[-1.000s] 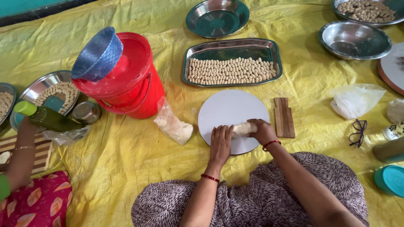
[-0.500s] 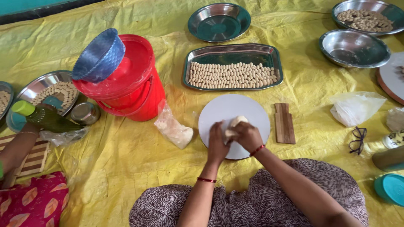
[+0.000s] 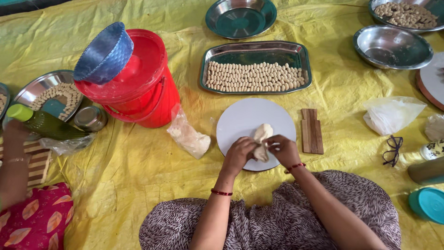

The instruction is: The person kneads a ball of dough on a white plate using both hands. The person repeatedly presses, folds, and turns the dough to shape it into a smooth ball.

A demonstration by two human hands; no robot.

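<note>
Left hand [image 3: 238, 155]: your fingers are curled around the lower end of the pale, soft lump of dough [image 3: 262, 139], grip closed on it.
Right hand [image 3: 283, 149]: your fingertips pinch the same lump from the other side, grip narrow and holding the dough.
Dough: it sits between your two hands over the near edge of the round white board [image 3: 255, 121]; whether its underside touches the board I cannot tell, since your fingers hide it.
Board: it lies flat on the crinkled yellow plastic sheet [image 3: 138, 162] that covers the floor, just in front of your knees.
Right of the board: a small ridged brown wooden block [image 3: 311, 130], just beside the rim and apart from your hand.
Beyond the board: a rectangular steel tray [image 3: 255, 67] with rows of small pale dough pieces.
Left of the board: a clear plastic bag of whitish flour [image 3: 188, 135], and behind it a red plastic bucket [image 3: 138, 88] with a blue woven basket [image 3: 104, 53] resting on its lid.
Far left: another person's hand [image 3: 14, 134] near a green bottle [image 3: 44, 122].
</note>
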